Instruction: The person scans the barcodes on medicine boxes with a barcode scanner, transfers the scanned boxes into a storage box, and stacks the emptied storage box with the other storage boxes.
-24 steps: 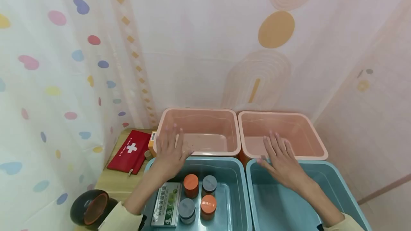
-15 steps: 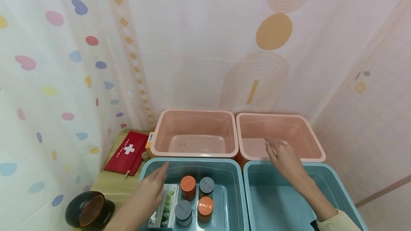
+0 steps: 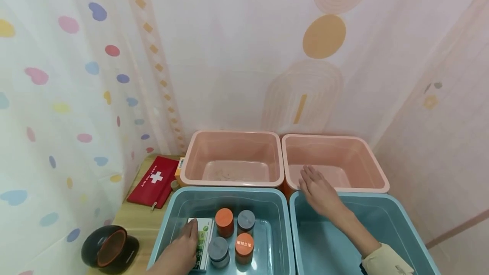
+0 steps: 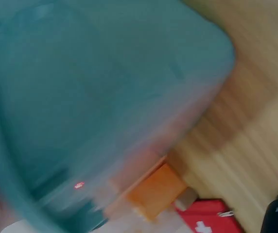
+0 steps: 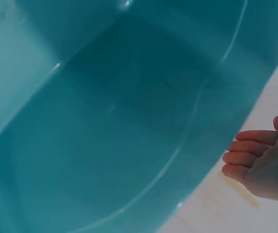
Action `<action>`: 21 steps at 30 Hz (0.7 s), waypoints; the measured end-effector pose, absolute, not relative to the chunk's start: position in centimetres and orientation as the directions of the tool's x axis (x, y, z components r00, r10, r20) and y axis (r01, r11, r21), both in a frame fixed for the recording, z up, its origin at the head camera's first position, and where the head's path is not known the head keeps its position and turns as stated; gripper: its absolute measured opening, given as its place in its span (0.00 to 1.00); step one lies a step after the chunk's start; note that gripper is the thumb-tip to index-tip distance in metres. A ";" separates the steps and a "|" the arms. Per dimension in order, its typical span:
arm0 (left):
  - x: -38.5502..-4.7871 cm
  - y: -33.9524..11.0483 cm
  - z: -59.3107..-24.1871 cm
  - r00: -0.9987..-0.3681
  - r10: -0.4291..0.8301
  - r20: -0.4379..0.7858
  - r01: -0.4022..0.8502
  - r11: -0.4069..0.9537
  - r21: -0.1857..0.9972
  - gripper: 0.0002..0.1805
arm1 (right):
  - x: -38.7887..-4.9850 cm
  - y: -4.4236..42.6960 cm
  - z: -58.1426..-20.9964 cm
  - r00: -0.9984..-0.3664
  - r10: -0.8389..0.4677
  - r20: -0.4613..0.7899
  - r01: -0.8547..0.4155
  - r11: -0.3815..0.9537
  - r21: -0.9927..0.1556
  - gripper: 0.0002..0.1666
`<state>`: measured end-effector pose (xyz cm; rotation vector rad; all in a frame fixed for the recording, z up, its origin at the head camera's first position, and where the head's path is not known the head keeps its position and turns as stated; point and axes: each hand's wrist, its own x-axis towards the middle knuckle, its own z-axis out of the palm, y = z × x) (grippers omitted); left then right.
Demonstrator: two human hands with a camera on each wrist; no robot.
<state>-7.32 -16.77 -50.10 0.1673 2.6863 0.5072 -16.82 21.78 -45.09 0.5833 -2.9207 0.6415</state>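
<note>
My left hand (image 3: 182,247) reaches into the left blue bin (image 3: 229,190). It lies over the left side of a white and green printed box (image 3: 205,241), hiding part of it; whether the fingers grip it cannot be told. Just right of the box stand two orange-lidded jars (image 3: 224,222) and two grey-lidded jars (image 3: 219,251). My right hand (image 3: 321,192) hovers above the rims between the right pink bin (image 3: 336,137) and the right blue bin (image 3: 366,224). Its fingers are relaxed and hold nothing, as the right wrist view also shows.
A second pink bin (image 3: 237,133) stands behind the left blue one. On the wooden table (image 3: 133,220) at left lie a red first aid pouch (image 3: 154,181), an orange box (image 3: 179,169) and dark bowls (image 3: 108,249). A patterned curtain (image 3: 229,54) hangs behind.
My left hand has drawn back from above the left pink bin and come down onto the printed box. The right hand has shifted slightly left, its fingers closer together.
</note>
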 end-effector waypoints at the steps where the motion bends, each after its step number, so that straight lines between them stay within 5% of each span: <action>1: -7.4 -16.8 -50.6 -0.912 0.193 -0.361 0.053 0.930 0.364 0.34 | -16.8 21.8 -45.4 -0.924 -0.352 0.151 -0.383 0.839 -0.387 0.29; 13: -9.0 -16.8 -56.7 -0.880 0.203 -0.430 0.124 0.971 0.205 0.37 | -16.3 22.1 -47.4 -0.938 -0.344 -0.037 -0.300 0.864 -0.405 0.40; 21: -9.0 -16.1 -54.0 -0.846 0.185 -0.500 0.111 0.978 0.174 0.36 | -17.0 21.6 -47.4 -0.936 -0.348 -0.044 -0.304 0.867 -0.394 0.41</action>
